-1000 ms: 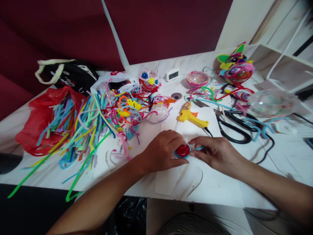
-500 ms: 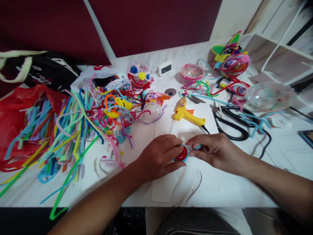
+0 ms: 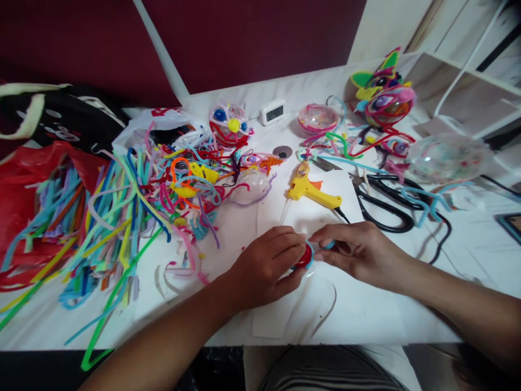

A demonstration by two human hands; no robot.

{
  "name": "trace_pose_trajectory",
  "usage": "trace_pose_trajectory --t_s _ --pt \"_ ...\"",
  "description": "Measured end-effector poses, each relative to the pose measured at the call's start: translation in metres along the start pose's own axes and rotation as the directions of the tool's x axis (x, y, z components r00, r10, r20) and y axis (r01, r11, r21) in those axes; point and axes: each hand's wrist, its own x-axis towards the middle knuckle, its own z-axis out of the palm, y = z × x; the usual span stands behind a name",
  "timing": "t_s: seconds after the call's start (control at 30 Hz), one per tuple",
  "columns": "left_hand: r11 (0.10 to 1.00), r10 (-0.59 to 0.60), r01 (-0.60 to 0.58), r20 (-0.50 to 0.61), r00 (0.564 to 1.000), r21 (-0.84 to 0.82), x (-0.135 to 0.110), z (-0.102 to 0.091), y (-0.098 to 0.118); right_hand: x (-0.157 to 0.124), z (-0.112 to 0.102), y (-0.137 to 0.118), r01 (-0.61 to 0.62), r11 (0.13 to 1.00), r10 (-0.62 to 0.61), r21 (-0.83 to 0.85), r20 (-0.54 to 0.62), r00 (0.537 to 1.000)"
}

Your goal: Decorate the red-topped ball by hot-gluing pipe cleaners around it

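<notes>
1. The left hand (image 3: 264,269) is curled, with its thumb and fingertips closed on a small red disc (image 3: 302,258). The disc sits low over a white paper sheet (image 3: 309,214) at the near middle of the counter (image 3: 366,309).
2. The right hand (image 3: 360,252) pinches a light-blue pipe cleaner (image 3: 311,255) against the disc's rim, with its fingers bent and closed on it.
3. The disc looks light, hard and glossy, so it is probably slippery. The edge seems the safest place to grip it, leaving the domed face free.
4. The pipe cleaner is likely soft and fuzzy outside with a bendable wire core. It should hold a curve but may spring off the rim unless pressed close to where it touches.
5. The counter is white, flat and smooth, and loose paper on it could slide.
6. Just beyond the hands lie a yellow glue gun (image 3: 311,190) and black scissors (image 3: 386,209). The gun's tip may be hot.
7. To the left, a tangled pile of pipe cleaners (image 3: 134,201) spills from a red plastic bag (image 3: 24,179).
8. Farther back stand a small digital clock (image 3: 272,111), a clear plastic ball (image 3: 445,157) and a pipe-cleaner figure (image 3: 385,98).
9. Behind them is a maroon wall (image 3: 244,38), with a white shelf (image 3: 468,92) at the right.
</notes>
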Motion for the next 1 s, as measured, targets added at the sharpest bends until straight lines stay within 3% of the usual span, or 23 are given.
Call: trace_pose_trajectory --t_s 0.3,0.63,0.83,1.0 --pt "0.998 0.038 -0.032 0.096 0.995 -0.06 0.001 -0.014 -0.011 -0.004 0.012 -0.007 -0.042 0.998 0.04 -0.04 -0.054 0.998" --pt "0.982 0.134 -0.153 0.163 0.978 0.112 -0.001 -0.019 -0.01 -0.001 0.008 -0.008 -0.006 0.997 0.004 -0.076 -0.02 1.0" --pt "0.984 0.15 -0.16 0.116 0.982 0.078 -0.003 -0.017 -0.008 -0.001 0.008 -0.003 0.006 0.999 -0.007 -0.052 -0.029 1.0" --pt "0.991 0.098 -0.108 0.119 0.988 0.078 -0.007 -0.014 -0.005 0.0 0.012 0.0 -0.047 0.999 0.048 0.007 -0.077 0.996"
